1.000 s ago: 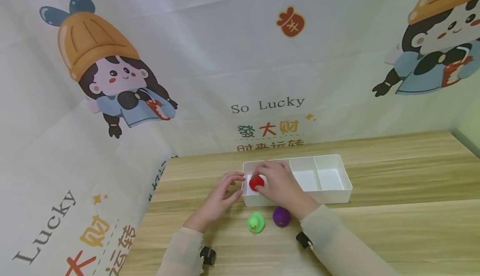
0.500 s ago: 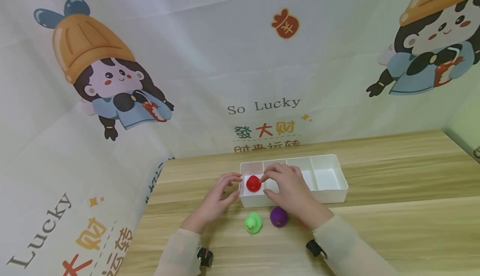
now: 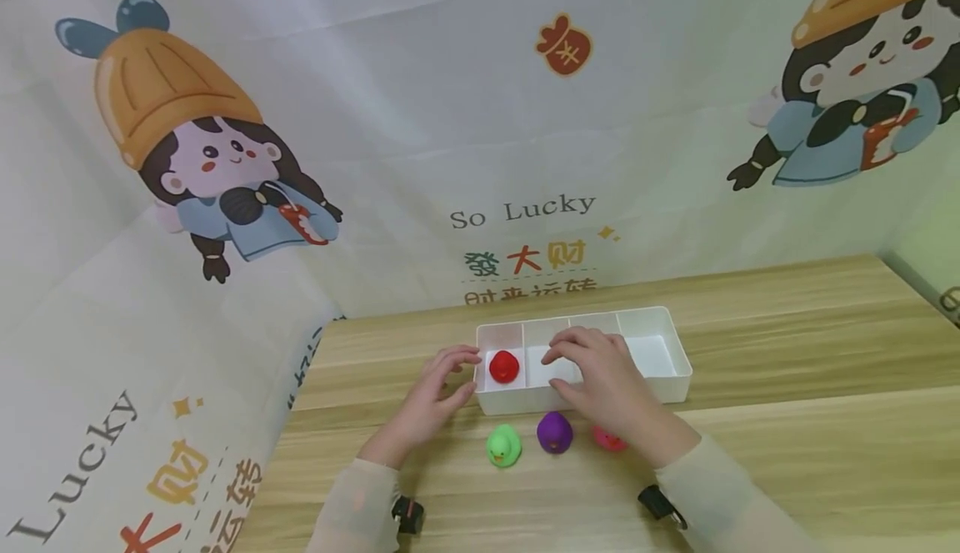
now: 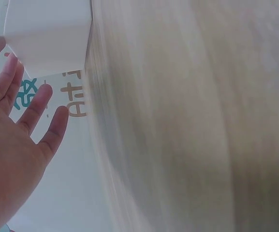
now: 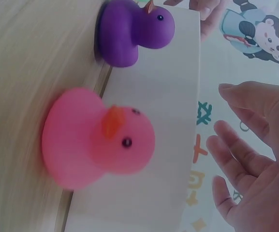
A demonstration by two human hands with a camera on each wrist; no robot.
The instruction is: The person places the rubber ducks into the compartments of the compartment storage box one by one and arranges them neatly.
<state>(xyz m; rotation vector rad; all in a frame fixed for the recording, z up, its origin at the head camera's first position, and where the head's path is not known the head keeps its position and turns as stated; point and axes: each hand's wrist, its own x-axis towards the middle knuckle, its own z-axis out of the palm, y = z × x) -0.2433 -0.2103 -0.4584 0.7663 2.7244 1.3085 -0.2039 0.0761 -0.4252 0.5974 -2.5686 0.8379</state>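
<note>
A red rubber duck (image 3: 504,366) sits in the leftmost compartment of a white divided box (image 3: 585,399). My left hand (image 3: 435,394) is at the box's left end, fingertips against or close to its rim, fingers spread and holding nothing. Over the middle compartments hovers my right hand (image 3: 600,374), fingers loosely bent with a gap between thumb and fingers. In front of the box a green duck (image 3: 504,446), a purple duck (image 3: 555,433) and a pink duck (image 3: 609,439) stand on the table; the right wrist partly covers the pink one. The right wrist view shows the pink duck (image 5: 95,140) whole.
The wood-grain table (image 3: 810,353) reaches back to a cloth backdrop (image 3: 405,119) with printed cartoon figures and lettering. Dividers split the box into several compartments. A black wrist device (image 3: 662,505) is strapped at the right sleeve.
My right hand has let go of the red duck, leaving it in the left compartment, and has moved right. More of the pink duck now shows. The left hand stays at the box's end.
</note>
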